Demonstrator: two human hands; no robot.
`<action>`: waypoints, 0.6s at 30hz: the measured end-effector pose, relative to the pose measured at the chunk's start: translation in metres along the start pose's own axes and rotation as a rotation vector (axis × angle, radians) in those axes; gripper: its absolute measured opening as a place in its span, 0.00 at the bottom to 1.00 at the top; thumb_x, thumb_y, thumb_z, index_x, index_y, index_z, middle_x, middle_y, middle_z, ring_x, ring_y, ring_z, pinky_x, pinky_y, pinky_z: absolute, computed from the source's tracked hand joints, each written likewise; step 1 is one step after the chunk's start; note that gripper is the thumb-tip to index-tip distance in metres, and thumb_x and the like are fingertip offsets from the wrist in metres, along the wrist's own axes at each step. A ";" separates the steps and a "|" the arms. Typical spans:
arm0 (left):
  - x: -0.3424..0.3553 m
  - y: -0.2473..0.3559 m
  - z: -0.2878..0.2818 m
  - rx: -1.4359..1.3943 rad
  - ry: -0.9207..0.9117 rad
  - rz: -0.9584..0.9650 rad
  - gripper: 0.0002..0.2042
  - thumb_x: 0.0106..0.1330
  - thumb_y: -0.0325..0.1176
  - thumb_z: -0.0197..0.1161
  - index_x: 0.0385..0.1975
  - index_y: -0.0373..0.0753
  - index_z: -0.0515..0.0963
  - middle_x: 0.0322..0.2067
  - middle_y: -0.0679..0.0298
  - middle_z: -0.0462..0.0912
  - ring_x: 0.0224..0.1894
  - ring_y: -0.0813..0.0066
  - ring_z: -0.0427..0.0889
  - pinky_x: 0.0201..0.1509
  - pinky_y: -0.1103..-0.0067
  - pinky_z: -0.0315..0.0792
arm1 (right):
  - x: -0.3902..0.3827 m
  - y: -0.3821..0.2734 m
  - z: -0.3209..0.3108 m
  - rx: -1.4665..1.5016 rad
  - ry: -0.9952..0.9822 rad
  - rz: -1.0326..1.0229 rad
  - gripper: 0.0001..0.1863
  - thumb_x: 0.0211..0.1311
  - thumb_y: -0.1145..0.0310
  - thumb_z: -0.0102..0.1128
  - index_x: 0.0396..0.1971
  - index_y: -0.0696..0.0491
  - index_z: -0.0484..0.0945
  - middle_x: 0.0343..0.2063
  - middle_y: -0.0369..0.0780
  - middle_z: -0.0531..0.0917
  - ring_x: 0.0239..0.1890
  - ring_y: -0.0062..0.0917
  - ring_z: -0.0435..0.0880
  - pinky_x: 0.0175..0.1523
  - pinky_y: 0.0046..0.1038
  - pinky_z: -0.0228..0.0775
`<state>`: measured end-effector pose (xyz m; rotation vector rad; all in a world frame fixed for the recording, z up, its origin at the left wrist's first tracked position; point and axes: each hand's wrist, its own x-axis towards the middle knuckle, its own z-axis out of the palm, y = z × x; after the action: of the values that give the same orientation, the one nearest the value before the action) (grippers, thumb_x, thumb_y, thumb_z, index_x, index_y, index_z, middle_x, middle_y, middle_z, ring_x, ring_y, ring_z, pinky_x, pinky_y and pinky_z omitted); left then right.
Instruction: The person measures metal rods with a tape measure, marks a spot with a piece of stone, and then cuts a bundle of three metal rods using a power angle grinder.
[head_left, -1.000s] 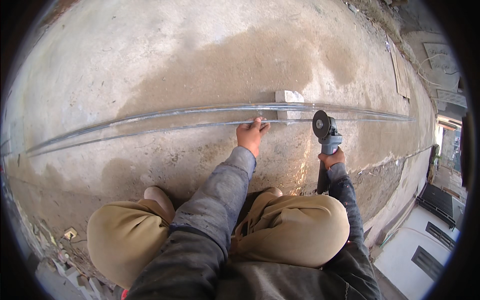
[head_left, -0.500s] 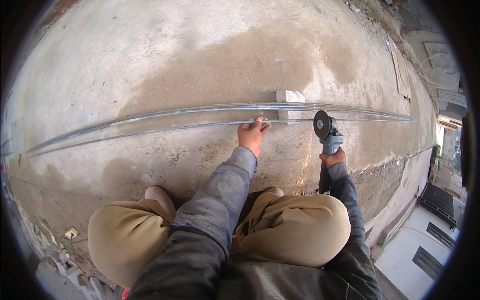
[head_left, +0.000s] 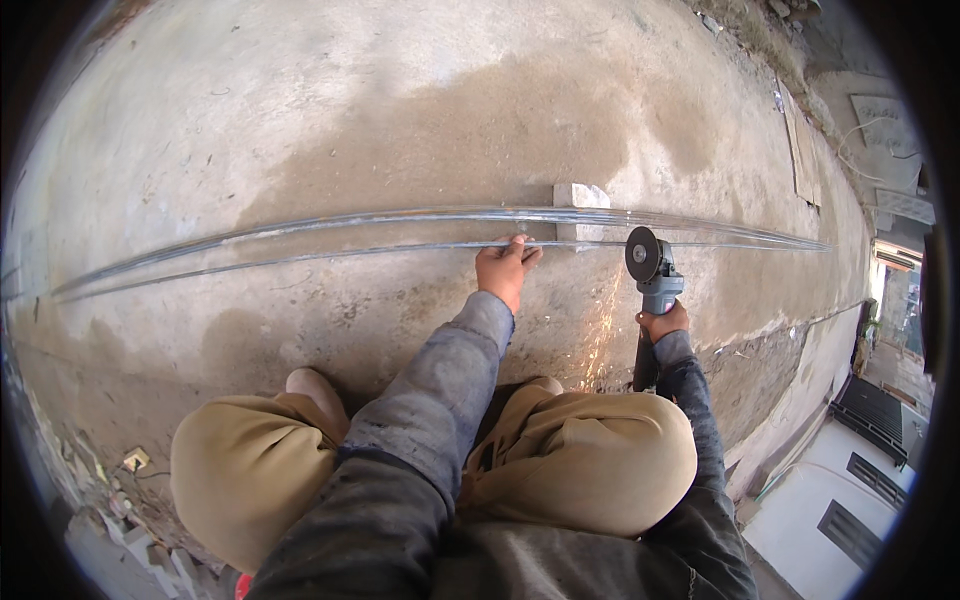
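My left hand (head_left: 507,270) pinches a thin metal rod (head_left: 350,256) just left of a pale block (head_left: 582,197). The rod rests across the near part of that block. Farther from me, a bundle of similar rods (head_left: 400,217) lies over the same block. Round the body of an angle grinder (head_left: 661,285), my right hand (head_left: 664,320) is closed. The grinder's dark disc (head_left: 645,254) is at the nearer rod, right of the block, and hides the contact point. Orange sparks (head_left: 604,335) spray from the disc down toward my right knee.
Concrete ground (head_left: 400,110) with damp brown patches lies under the rods. My bent knees (head_left: 590,460) are close below my hands. A yellowish socket (head_left: 136,459) with a cable is at the lower left. A white wall (head_left: 800,520) with dark vents stands at the right.
The spark stream has become denser and brighter. The grinder in my right hand has shifted very slightly left and toward the far side. My left hand keeps its place on the rod.
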<state>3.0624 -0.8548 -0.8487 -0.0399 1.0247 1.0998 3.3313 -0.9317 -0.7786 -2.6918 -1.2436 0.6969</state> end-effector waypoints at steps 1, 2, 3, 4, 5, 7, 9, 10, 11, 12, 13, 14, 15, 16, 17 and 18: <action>0.001 0.000 -0.001 -0.002 -0.007 0.003 0.08 0.63 0.25 0.50 0.35 0.24 0.68 0.35 0.54 0.73 0.33 0.69 0.77 0.42 0.76 0.78 | -0.001 -0.004 0.000 -0.008 -0.002 0.011 0.27 0.27 0.64 0.68 0.34 0.60 0.74 0.31 0.46 0.80 0.36 0.36 0.79 0.42 0.31 0.70; 0.001 0.000 -0.002 -0.004 -0.016 0.005 0.08 0.63 0.25 0.50 0.35 0.24 0.68 0.35 0.54 0.73 0.33 0.69 0.77 0.42 0.76 0.78 | 0.000 -0.004 0.000 0.005 -0.004 0.005 0.27 0.27 0.64 0.68 0.34 0.60 0.74 0.32 0.46 0.80 0.36 0.35 0.79 0.42 0.31 0.70; 0.001 0.000 -0.003 -0.006 -0.025 0.007 0.08 0.63 0.25 0.50 0.35 0.24 0.68 0.35 0.54 0.73 0.33 0.69 0.77 0.42 0.76 0.78 | 0.002 -0.004 -0.001 0.017 -0.007 0.000 0.27 0.27 0.63 0.68 0.34 0.60 0.74 0.32 0.46 0.80 0.36 0.35 0.79 0.42 0.31 0.71; 0.002 -0.001 -0.003 -0.004 -0.023 0.009 0.08 0.63 0.25 0.50 0.35 0.24 0.68 0.35 0.54 0.73 0.33 0.69 0.77 0.42 0.76 0.78 | 0.003 -0.003 -0.001 0.030 -0.009 -0.006 0.27 0.27 0.63 0.68 0.34 0.60 0.74 0.32 0.46 0.80 0.36 0.35 0.79 0.42 0.31 0.71; 0.002 -0.001 -0.002 -0.001 -0.019 0.011 0.08 0.63 0.25 0.50 0.35 0.24 0.68 0.35 0.54 0.73 0.33 0.69 0.77 0.42 0.76 0.78 | 0.003 0.000 -0.001 0.021 -0.009 -0.010 0.27 0.27 0.63 0.68 0.34 0.60 0.74 0.32 0.46 0.80 0.36 0.35 0.79 0.42 0.31 0.70; 0.001 -0.001 0.000 0.003 -0.013 0.011 0.08 0.63 0.25 0.50 0.35 0.24 0.68 0.35 0.54 0.73 0.33 0.69 0.76 0.42 0.76 0.78 | 0.003 0.008 0.001 0.004 -0.008 -0.017 0.27 0.27 0.63 0.68 0.34 0.60 0.74 0.32 0.46 0.80 0.36 0.35 0.79 0.42 0.31 0.70; 0.000 -0.002 0.001 0.005 -0.010 0.003 0.08 0.63 0.25 0.50 0.35 0.24 0.68 0.35 0.54 0.73 0.33 0.70 0.76 0.42 0.76 0.78 | 0.003 0.011 0.003 -0.004 0.013 -0.027 0.27 0.27 0.63 0.68 0.34 0.60 0.74 0.32 0.46 0.80 0.36 0.35 0.79 0.41 0.31 0.70; 0.001 -0.001 0.001 0.008 -0.011 0.004 0.08 0.63 0.25 0.50 0.35 0.24 0.69 0.34 0.54 0.73 0.33 0.70 0.76 0.42 0.76 0.78 | 0.003 0.012 0.003 -0.008 0.023 -0.031 0.27 0.27 0.64 0.68 0.34 0.60 0.74 0.32 0.46 0.80 0.36 0.35 0.79 0.41 0.31 0.70; 0.002 -0.001 0.000 0.012 -0.009 0.004 0.08 0.63 0.25 0.50 0.34 0.25 0.69 0.34 0.54 0.73 0.33 0.70 0.76 0.42 0.76 0.78 | 0.003 0.008 0.002 0.002 0.010 -0.022 0.27 0.27 0.63 0.68 0.34 0.60 0.74 0.32 0.46 0.80 0.36 0.35 0.79 0.42 0.31 0.70; 0.003 -0.001 -0.002 0.016 -0.007 0.004 0.08 0.63 0.26 0.49 0.34 0.25 0.69 0.34 0.55 0.73 0.33 0.70 0.77 0.42 0.76 0.78 | 0.004 0.003 0.002 0.013 -0.004 -0.013 0.28 0.27 0.63 0.68 0.34 0.60 0.73 0.32 0.46 0.80 0.36 0.35 0.79 0.42 0.31 0.70; 0.002 -0.001 -0.003 0.018 -0.005 0.001 0.08 0.63 0.26 0.49 0.34 0.25 0.69 0.34 0.55 0.73 0.33 0.70 0.77 0.42 0.76 0.78 | 0.004 -0.002 0.001 0.023 -0.017 -0.005 0.28 0.27 0.63 0.68 0.35 0.60 0.73 0.32 0.46 0.80 0.36 0.34 0.79 0.42 0.30 0.70; 0.002 -0.001 -0.003 0.020 -0.004 -0.003 0.08 0.63 0.26 0.50 0.34 0.25 0.69 0.34 0.55 0.73 0.33 0.70 0.76 0.42 0.76 0.78 | 0.002 -0.004 -0.001 0.021 -0.013 -0.006 0.28 0.27 0.63 0.68 0.34 0.60 0.73 0.32 0.46 0.80 0.36 0.35 0.79 0.42 0.30 0.70; 0.002 -0.001 -0.002 0.022 -0.003 -0.006 0.08 0.63 0.26 0.50 0.34 0.25 0.69 0.34 0.55 0.73 0.33 0.70 0.76 0.42 0.76 0.78 | 0.001 -0.006 -0.002 0.018 -0.008 -0.008 0.28 0.27 0.64 0.68 0.34 0.60 0.73 0.32 0.45 0.80 0.36 0.35 0.79 0.42 0.30 0.70; 0.002 -0.001 -0.002 0.019 -0.007 -0.002 0.08 0.63 0.26 0.50 0.34 0.25 0.69 0.34 0.55 0.73 0.33 0.70 0.77 0.42 0.76 0.78 | 0.000 -0.008 -0.002 0.016 -0.004 -0.010 0.27 0.27 0.64 0.68 0.34 0.60 0.73 0.32 0.45 0.80 0.36 0.35 0.79 0.42 0.30 0.70; 0.002 -0.002 -0.002 0.015 -0.008 0.002 0.08 0.63 0.26 0.50 0.34 0.25 0.69 0.34 0.55 0.73 0.33 0.70 0.77 0.42 0.76 0.78 | -0.002 -0.009 -0.003 0.022 -0.003 -0.016 0.27 0.27 0.64 0.68 0.34 0.60 0.73 0.31 0.45 0.80 0.35 0.35 0.79 0.42 0.31 0.70; 0.002 -0.002 -0.002 0.011 -0.010 0.006 0.08 0.63 0.26 0.50 0.34 0.25 0.69 0.34 0.55 0.73 0.33 0.70 0.77 0.42 0.77 0.78 | -0.005 -0.009 -0.003 0.029 -0.002 -0.022 0.27 0.27 0.64 0.67 0.33 0.60 0.73 0.31 0.45 0.80 0.35 0.34 0.79 0.41 0.31 0.70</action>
<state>3.0623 -0.8557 -0.8520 -0.0227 1.0227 1.0993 3.3236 -0.9291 -0.7718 -2.6515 -1.2513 0.7092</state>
